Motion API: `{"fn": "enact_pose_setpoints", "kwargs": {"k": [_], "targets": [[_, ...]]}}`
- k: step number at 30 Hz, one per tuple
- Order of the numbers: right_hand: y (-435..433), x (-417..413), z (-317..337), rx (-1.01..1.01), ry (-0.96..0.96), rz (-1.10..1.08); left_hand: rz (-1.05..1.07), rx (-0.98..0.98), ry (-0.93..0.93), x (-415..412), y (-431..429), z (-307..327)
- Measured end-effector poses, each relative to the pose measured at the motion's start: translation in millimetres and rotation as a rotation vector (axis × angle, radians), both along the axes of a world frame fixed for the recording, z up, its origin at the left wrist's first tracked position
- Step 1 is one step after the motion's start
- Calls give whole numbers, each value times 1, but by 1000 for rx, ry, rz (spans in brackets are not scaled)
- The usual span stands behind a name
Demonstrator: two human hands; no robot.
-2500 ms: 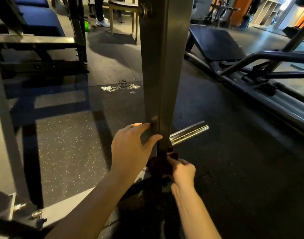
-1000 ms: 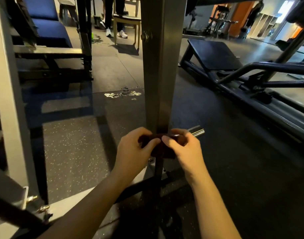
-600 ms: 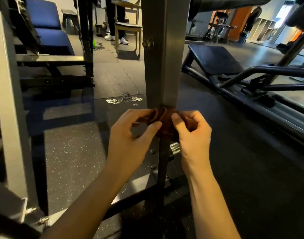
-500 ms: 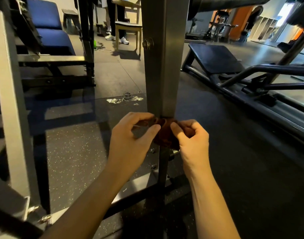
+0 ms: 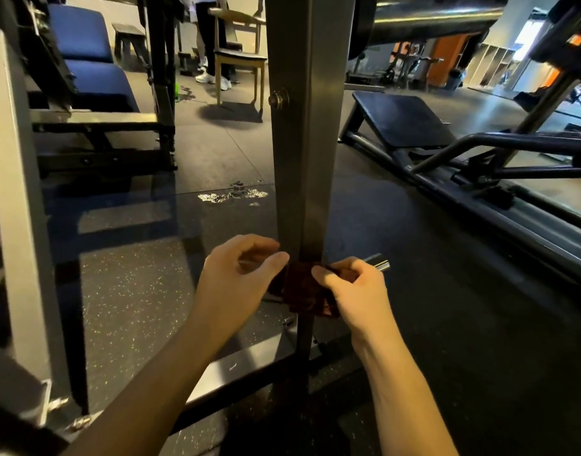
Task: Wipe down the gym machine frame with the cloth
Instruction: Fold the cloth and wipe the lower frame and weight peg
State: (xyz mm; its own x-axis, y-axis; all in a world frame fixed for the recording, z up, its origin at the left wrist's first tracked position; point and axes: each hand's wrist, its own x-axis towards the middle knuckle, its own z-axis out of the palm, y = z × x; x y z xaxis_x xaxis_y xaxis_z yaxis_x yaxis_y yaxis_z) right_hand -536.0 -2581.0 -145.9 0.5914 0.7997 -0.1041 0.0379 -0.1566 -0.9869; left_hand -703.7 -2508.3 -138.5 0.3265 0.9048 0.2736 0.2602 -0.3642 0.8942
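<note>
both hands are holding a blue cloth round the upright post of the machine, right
Not quite: the cloth is dark red, not blue. The head view shows the left hand and the right hand holding it round the upright post of the machine.

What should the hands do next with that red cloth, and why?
Probably slide the cloth up the post. The left hand and right hand hold it wrapped round the post low down, and a long stretch of metal rises above it, past the bolt.
</note>
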Motion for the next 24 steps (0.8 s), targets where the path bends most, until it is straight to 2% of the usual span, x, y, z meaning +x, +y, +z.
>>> {"fn": "enact_pose_setpoints", "kwargs": {"k": [4,11,15,19,21,23,24], "targets": [[-1,0,-15,-49,-1,-31,-37,-37,127,-8,6,-20],[0,1,-85,-236,-35,-39,-46,-130,439,-17,17,-81],[-5,-5,-133,-335,120,-83,-62,-158,550,-16,17,-115],[-6,-16,-170,-483,427,-77,-54,-200,709,-28,17,-150],[-3,-23,-183,-544,504,-53,-60,-200,761,-38,18,-162],[4,-34,-193,-496,424,-42,-34,-178,775,-50,20,-175],[5,-41,-198,-448,289,-36,-15,-154,797,-57,20,-184]]}}
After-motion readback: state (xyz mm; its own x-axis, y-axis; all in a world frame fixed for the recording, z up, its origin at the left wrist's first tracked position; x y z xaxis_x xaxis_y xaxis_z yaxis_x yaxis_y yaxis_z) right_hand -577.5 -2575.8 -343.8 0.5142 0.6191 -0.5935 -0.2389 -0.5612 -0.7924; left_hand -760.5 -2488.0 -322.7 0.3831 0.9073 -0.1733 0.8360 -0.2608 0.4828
